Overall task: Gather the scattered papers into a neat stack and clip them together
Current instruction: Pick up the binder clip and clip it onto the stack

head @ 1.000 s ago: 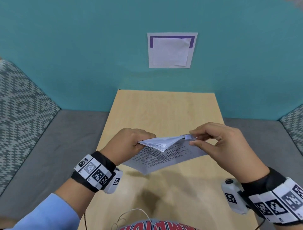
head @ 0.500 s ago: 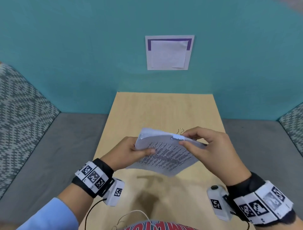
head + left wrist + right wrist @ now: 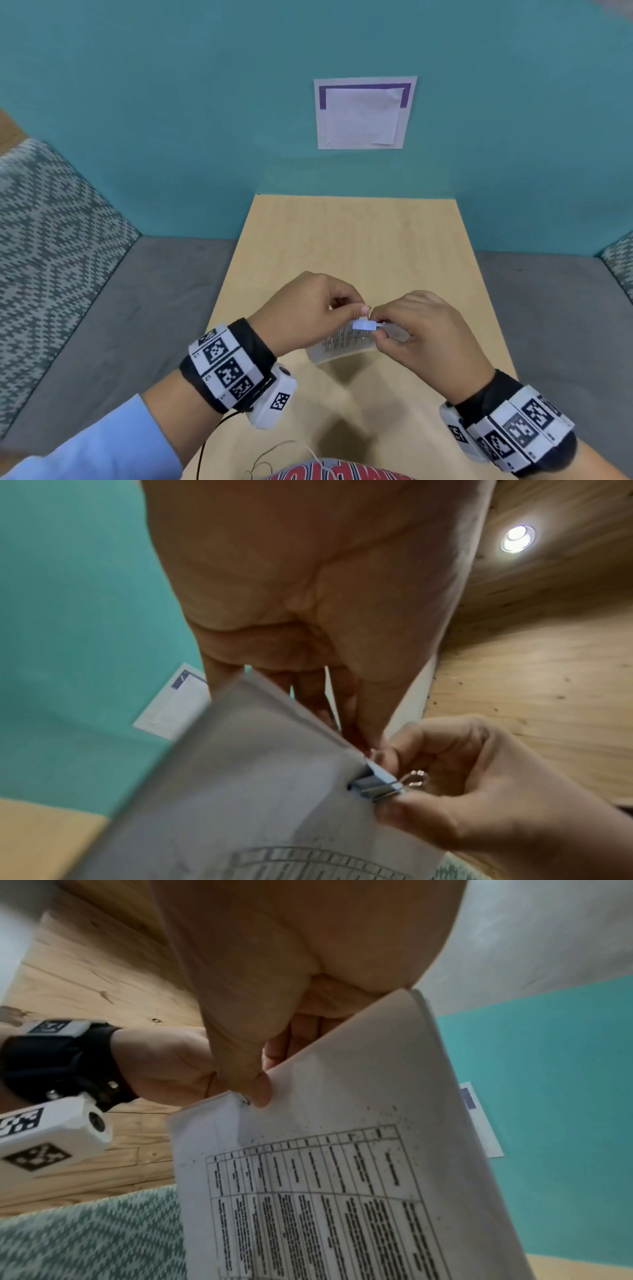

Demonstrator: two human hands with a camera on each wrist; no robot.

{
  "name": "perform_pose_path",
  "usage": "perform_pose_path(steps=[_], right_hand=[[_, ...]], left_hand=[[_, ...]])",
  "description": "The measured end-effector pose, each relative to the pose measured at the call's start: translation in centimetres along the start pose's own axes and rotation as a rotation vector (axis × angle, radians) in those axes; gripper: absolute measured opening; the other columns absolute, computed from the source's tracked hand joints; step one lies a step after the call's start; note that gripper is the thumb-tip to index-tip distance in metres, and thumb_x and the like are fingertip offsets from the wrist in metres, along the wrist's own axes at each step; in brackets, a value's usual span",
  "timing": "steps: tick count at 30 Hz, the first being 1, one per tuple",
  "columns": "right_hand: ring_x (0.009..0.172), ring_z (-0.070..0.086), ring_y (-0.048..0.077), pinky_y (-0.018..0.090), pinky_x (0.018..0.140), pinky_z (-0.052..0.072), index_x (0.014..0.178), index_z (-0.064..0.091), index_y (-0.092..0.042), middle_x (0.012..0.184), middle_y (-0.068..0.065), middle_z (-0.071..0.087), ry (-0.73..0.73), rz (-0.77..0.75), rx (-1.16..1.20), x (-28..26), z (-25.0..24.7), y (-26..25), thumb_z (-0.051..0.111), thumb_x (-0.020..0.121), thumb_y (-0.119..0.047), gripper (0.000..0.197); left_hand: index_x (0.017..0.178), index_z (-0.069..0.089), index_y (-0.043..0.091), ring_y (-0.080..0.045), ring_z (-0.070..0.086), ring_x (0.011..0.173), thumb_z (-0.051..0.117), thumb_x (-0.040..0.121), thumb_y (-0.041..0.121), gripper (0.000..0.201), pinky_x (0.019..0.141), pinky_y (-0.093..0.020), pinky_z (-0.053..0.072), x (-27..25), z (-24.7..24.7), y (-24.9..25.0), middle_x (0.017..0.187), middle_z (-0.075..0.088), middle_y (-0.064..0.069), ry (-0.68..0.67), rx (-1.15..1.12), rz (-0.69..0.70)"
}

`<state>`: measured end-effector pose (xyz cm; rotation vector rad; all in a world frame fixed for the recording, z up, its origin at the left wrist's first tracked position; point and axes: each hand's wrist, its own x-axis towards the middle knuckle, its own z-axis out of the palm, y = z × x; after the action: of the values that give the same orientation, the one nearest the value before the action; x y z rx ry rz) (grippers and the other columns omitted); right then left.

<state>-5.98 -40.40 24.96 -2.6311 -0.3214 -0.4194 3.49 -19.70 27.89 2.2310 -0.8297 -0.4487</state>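
A stack of printed papers (image 3: 337, 346) hangs on edge above the light wood table (image 3: 342, 240), with a pale blue binder clip (image 3: 363, 324) on its top edge. My left hand (image 3: 363, 310) pinches the stack's top edge right beside the clip. My right hand (image 3: 378, 334) pinches the clip from the right. In the left wrist view the clip (image 3: 375, 787) grips the papers (image 3: 240, 777), and a silver wire handle sits inside the right hand (image 3: 404, 777). The right wrist view has the thumb (image 3: 255, 1091) pressed on the printed sheet (image 3: 342, 1177).
A white sheet with a purple band (image 3: 364, 113) hangs on the teal wall behind the table. Grey seating (image 3: 171, 291) runs along both sides, with patterned cushions (image 3: 51, 240) at the far left and right. A thin white cable (image 3: 281, 452) lies near the front edge.
The stack has swung from lying nearly flat to hanging on edge. My left hand left the stack's left side and came up to the clip, so both hands now meet.
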Motion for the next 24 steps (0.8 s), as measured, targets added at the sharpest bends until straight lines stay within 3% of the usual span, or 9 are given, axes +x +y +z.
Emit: perform_pose_path(steps=[4,7,9,11,13,17,20,22,24], right_hand=[[0.074,0.064,0.010,0.028,0.081,0.049,0.087,0.076,-0.027,0.077,-0.016,0.071,0.029,-0.059,-0.025,-0.1,0.4,-0.2,0.076,0.078,-0.021,0.011],[0.075,0.064,0.009,0.025,0.081,0.048,0.087,0.076,-0.029,0.078,-0.017,0.071,0.001,-0.067,-0.017,-0.4,1.0,-0.2,0.076,0.078,-0.022,0.012],[0.075,0.064,0.007,0.024,0.080,0.046,0.089,0.077,-0.032,0.078,-0.019,0.071,-0.021,-0.048,-0.008,-0.5,1.2,-0.2,0.074,0.079,-0.025,0.012],[0.075,0.064,0.006,0.024,0.080,0.047,0.091,0.077,-0.034,0.077,-0.019,0.071,-0.044,-0.015,-0.002,-0.4,1.3,-0.2,0.073,0.079,-0.029,0.014],[0.073,0.065,0.006,0.025,0.078,0.050,0.091,0.077,-0.036,0.076,-0.020,0.072,-0.074,0.030,0.005,-0.2,1.3,-0.2,0.070,0.078,-0.032,0.016],[0.068,0.062,0.004,0.022,0.061,0.045,0.087,0.075,-0.039,0.072,-0.018,0.070,-0.219,0.196,0.044,0.4,1.1,0.0,0.062,0.080,-0.049,0.018],[0.076,0.069,-0.001,0.030,0.070,0.057,0.089,0.074,-0.038,0.077,-0.020,0.074,-0.326,0.323,0.204,1.2,1.1,0.9,0.066,0.081,-0.057,0.022],[0.078,0.070,-0.001,0.035,0.075,0.059,0.085,0.075,-0.036,0.078,-0.018,0.076,-0.369,0.366,0.292,1.8,1.1,1.4,0.072,0.079,-0.056,0.021],[0.077,0.071,0.001,0.035,0.076,0.059,0.083,0.077,-0.034,0.078,-0.014,0.077,-0.390,0.394,0.347,2.1,1.0,1.7,0.078,0.079,-0.051,0.017]], left_hand=[[0.079,0.075,0.018,-0.004,0.055,0.058,0.067,0.102,0.032,0.029,0.062,-0.022,0.045,1.4,1.0,-1.0,0.066,0.072,0.013,-0.111,-0.319,-0.306],[0.080,0.074,0.019,-0.009,0.057,0.065,0.068,0.101,0.034,0.027,0.063,-0.024,0.046,1.6,1.6,-2.3,0.067,0.070,0.014,-0.264,-0.356,-0.460],[0.092,0.077,0.017,-0.009,0.063,0.080,0.072,0.098,0.034,0.019,0.075,-0.028,0.049,1.5,2.0,-3.1,0.086,0.076,0.007,-0.235,-0.237,-0.364],[0.095,0.078,0.018,-0.003,0.063,0.083,0.074,0.097,0.033,0.015,0.080,-0.024,0.050,1.2,2.4,-3.4,0.096,0.078,0.002,-0.158,-0.192,-0.234],[0.092,0.080,0.018,0.002,0.059,0.074,0.072,0.099,0.036,0.021,0.075,-0.017,0.045,1.1,2.5,-3.3,0.086,0.074,0.006,-0.139,-0.198,-0.204],[0.083,0.079,0.025,-0.007,0.049,0.067,0.060,0.096,0.065,0.046,0.068,-0.024,0.038,0.9,2.4,-3.3,0.070,0.058,0.010,-0.211,-0.244,-0.271],[0.086,0.081,0.026,-0.002,0.051,0.057,0.068,0.096,0.055,0.033,0.059,-0.019,0.039,0.6,2.3,-3.0,0.059,0.062,0.013,-0.187,-0.189,-0.220],[0.093,0.083,0.029,-0.016,0.067,0.076,0.072,0.090,0.058,0.031,0.076,-0.036,0.054,0.4,2.1,-3.1,0.081,0.078,0.004,-0.159,-0.164,-0.174],[0.094,0.084,0.029,-0.023,0.072,0.089,0.077,0.087,0.055,0.028,0.085,-0.042,0.057,0.4,2.0,-3.1,0.088,0.081,0.000,-0.144,-0.166,-0.163]])
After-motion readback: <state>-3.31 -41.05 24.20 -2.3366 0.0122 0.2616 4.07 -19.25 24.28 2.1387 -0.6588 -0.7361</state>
